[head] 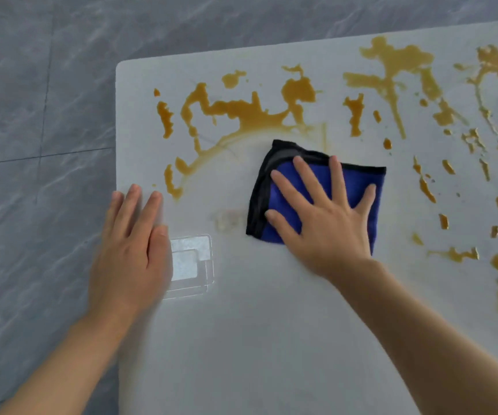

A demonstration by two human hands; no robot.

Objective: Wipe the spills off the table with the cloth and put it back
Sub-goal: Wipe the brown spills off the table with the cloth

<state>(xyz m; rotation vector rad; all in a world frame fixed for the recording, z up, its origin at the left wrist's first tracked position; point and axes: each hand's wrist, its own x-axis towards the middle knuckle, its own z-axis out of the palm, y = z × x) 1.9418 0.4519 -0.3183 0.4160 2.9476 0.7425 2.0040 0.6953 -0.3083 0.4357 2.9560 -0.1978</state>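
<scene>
The blue cloth with black edges lies folded on the pale table, and I use it as the landmark for all places. The right hand lies flat on top of the cloth with the fingers straight and spread wide, pressing it against the table; the fingers are not curled around it. The hand covers the near part of the cloth, while the far corner and the far right corner stay visible. The left hand is well to the left of the cloth, at the left edge of the table, also flat with straight fingers held close together, palm down on the surface; it holds nothing and looks a little blurred. Between the left hand and the cloth, just beside the left hand, there is a clear rectangular piece lying flat on the table; I cannot tell what it is. The orange-brown spills lie beyond the cloth in a wide arc, and more of them spread far to the right of the cloth. A faint ring mark shows just left of the cloth. Left of the table is grey marbled floor.
</scene>
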